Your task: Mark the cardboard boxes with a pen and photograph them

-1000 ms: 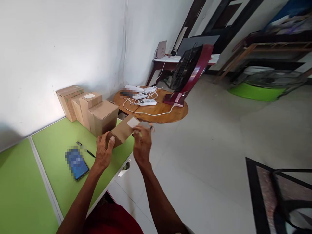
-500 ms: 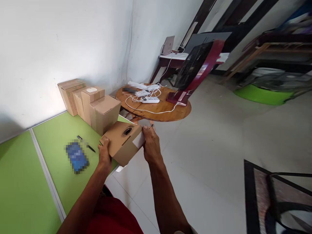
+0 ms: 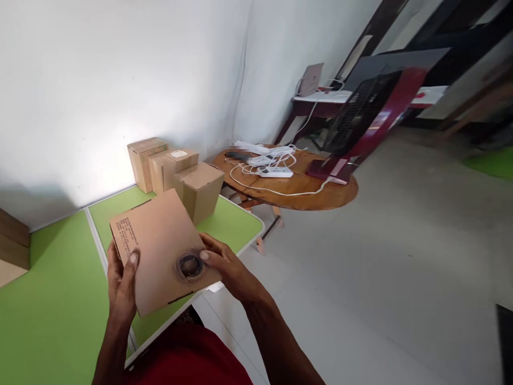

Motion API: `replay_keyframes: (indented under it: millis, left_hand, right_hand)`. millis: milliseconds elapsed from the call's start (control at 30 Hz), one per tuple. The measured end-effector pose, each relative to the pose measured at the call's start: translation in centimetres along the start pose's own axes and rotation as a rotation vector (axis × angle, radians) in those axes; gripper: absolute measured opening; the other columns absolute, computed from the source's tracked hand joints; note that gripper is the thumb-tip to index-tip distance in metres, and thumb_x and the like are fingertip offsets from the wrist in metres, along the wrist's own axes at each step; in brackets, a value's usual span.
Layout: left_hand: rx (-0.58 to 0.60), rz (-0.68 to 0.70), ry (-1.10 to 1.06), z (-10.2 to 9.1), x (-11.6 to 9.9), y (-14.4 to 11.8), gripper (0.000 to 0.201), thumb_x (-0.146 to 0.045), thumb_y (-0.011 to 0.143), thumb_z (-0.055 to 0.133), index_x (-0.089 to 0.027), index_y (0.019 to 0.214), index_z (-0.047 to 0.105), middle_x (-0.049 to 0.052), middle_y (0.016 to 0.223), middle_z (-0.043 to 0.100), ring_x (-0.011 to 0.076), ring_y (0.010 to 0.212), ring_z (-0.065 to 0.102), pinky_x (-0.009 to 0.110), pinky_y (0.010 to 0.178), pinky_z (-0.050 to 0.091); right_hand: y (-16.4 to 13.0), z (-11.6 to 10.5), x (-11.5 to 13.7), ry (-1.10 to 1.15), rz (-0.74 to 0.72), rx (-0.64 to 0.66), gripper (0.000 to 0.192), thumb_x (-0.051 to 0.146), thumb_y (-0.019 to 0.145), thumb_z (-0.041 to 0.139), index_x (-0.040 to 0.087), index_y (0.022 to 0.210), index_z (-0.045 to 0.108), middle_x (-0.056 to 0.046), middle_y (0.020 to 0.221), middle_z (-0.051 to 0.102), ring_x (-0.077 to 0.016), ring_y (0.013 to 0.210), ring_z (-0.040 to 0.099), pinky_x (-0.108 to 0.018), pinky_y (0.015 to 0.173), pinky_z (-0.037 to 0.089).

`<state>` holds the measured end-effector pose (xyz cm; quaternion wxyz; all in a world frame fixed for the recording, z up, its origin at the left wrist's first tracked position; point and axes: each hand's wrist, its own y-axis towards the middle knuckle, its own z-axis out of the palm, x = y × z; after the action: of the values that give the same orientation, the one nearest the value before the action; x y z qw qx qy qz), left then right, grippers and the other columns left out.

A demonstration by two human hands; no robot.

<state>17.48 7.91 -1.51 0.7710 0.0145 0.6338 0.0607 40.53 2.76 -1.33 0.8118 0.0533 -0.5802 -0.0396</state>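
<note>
Closest of all is the red cloth (image 3: 192, 355) at my front, and just past it I'm grasping one cardboard box (image 3: 156, 235) from both sides. My left fingers (image 3: 114, 262) curl round its left edge, the left thumb (image 3: 130, 271) resting on the upper face. My right fingers (image 3: 214, 243) take the opposite edge, toward its lower end, with the right thumb (image 3: 211, 260) just beside a dark round hole (image 3: 189, 267) ringed in scribbly black. So the box sits between my two grips, above the near part of the green tabletop (image 3: 60, 299), its face tilted up toward me; whether its underside touches down I can't tell. Its longer sides seem to slant from far left to near right. That puts the hole nearer my right side, while the block of small print (image 3: 125, 238) lies up at the far left, beyond my left thumb.

Past the far right side stands the nearest carton (image 3: 208, 192), partly hidden by my box and the likeliest thing to be in the way; I can't say if they touch. Behind it come a carton with a white patch (image 3: 187, 159) and a rear carton (image 3: 142, 167) by the wall (image 3: 100, 80). Farther off, a round wooden tabletop (image 3: 332, 197) carries tangled white cords (image 3: 282, 160) and a red fan (image 3: 385, 131), well apart from my fingers.
</note>
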Motion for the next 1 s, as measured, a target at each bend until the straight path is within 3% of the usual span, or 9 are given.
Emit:
replay_keyframes:
  millis: [200, 367, 533, 633, 700, 767, 833, 900, 1000]
  left_hand:
    - [-0.169, -0.059, 0.018, -5.6, 1.7, 0.7, 0.092, -0.079, 0.08, 0.089, -0.024, 0.152, 0.072, 0.016, 0.163, 0.069, 0.0425, 0.164, 0.053, 0.052, 0.135, 0.045]
    - [-0.073, -0.075, 0.139, -9.1, 1.2, 0.8, 0.11, -0.085, 0.079, 0.086, -0.019, 0.163, 0.061, 0.024, 0.155, 0.072, 0.0479, 0.148, 0.066, 0.063, 0.123, 0.056]
    - [-0.123, 0.382, 0.642, -12.6, -1.5, 2.0, 0.141, -0.078, 0.075, 0.095, -0.031, 0.185, 0.022, 0.026, 0.179, 0.048, 0.0503, 0.162, 0.052, 0.074, 0.125, 0.05]
    - [0.029, 0.627, 0.992, -13.2, -2.9, 2.3, 0.117, -0.08, 0.084, 0.087, -0.033, 0.18, 0.04, 0.023, 0.176, 0.054, 0.053, 0.163, 0.05, 0.08, 0.127, 0.043]
    - [0.152, 0.683, 1.102, -12.9, -3.6, 2.2, 0.101, -0.083, 0.088, 0.081, -0.03, 0.17, 0.056, 0.023, 0.163, 0.067, 0.0529, 0.153, 0.061, 0.078, 0.123, 0.048]
    - [0.209, 0.624, 1.108, -12.3, -4.1, 1.9, 0.091, -0.086, 0.086, 0.081, -0.026, 0.154, 0.07, 0.021, 0.142, 0.079, 0.0477, 0.129, 0.076, 0.067, 0.107, 0.062]
    - [0.16, 0.472, 1.045, -12.0, -4.6, 1.5, 0.085, -0.086, 0.079, 0.085, -0.022, 0.135, 0.076, 0.017, 0.12, 0.084, 0.0395, 0.102, 0.081, 0.051, 0.082, 0.068]
    - [0.035, 0.298, 0.931, -12.1, -4.7, 1.0, 0.082, -0.083, 0.07, 0.091, -0.021, 0.122, 0.076, 0.013, 0.108, 0.084, 0.0348, 0.09, 0.08, 0.041, 0.066, 0.064]
    - [-0.122, 0.109, 0.652, -12.5, -4.3, 0.2, 0.081, -0.075, 0.063, 0.097, -0.021, 0.12, 0.075, 0.012, 0.111, 0.084, 0.0336, 0.095, 0.08, 0.038, 0.07, 0.065]
  right_hand:
    - [2.3, 2.5, -2.3, -0.044, -0.035, 0.04, 0.063, 0.059, 0.085, 0.092, 0.023, 0.134, 0.076, -0.009, 0.125, 0.082, -0.03, 0.114, 0.076, -0.039, 0.095, 0.058]
    - [3.9, 2.7, -1.6, -0.246, -0.064, 0.166, 0.072, 0.053, 0.08, 0.093, 0.023, 0.143, 0.072, -0.011, 0.142, 0.078, -0.0358, 0.131, 0.073, -0.045, 0.108, 0.057]
    - [6.2, 3.6, 1.4, -0.68, -0.213, 0.355, 0.07, 0.038, 0.081, 0.088, 0.021, 0.147, 0.074, -0.014, 0.149, 0.076, -0.037, 0.135, 0.071, -0.047, 0.113, 0.057]
    - [7.9, 6.1, 3.3, -0.919, -0.323, 0.575, 0.068, 0.034, 0.082, 0.088, 0.018, 0.146, 0.075, -0.016, 0.142, 0.077, -0.0367, 0.13, 0.072, -0.049, 0.112, 0.058]
    - [8.9, 8.1, 4.3, -1.02, -0.388, 0.727, 0.064, 0.033, 0.085, 0.089, 0.017, 0.145, 0.075, -0.016, 0.136, 0.078, -0.0363, 0.126, 0.072, -0.051, 0.111, 0.059]
    - [9.5, 9.8, 4.8, -1.04, -0.469, 0.83, 0.058, 0.033, 0.091, 0.088, 0.017, 0.145, 0.075, -0.016, 0.133, 0.079, -0.035, 0.127, 0.071, -0.052, 0.114, 0.058]
    - [9.7, 10.6, 5.0, -0.976, -0.544, 0.802, 0.058, 0.035, 0.097, 0.086, 0.017, 0.15, 0.072, -0.017, 0.141, 0.077, -0.0344, 0.135, 0.067, -0.055, 0.122, 0.054]
    - [9.7, 10.4, 4.8, -0.858, -0.572, 0.661, 0.075, 0.043, 0.098, 0.089, 0.019, 0.163, 0.062, -0.019, 0.161, 0.067, -0.0359, 0.151, 0.059, -0.059, 0.13, 0.048]
    - [9.2, 9.0, 3.5, -0.656, -0.473, 0.43, 0.103, 0.06, 0.09, 0.096, 0.029, 0.175, 0.048, -0.015, 0.179, 0.051, -0.0388, 0.165, 0.047, -0.065, 0.137, 0.039]
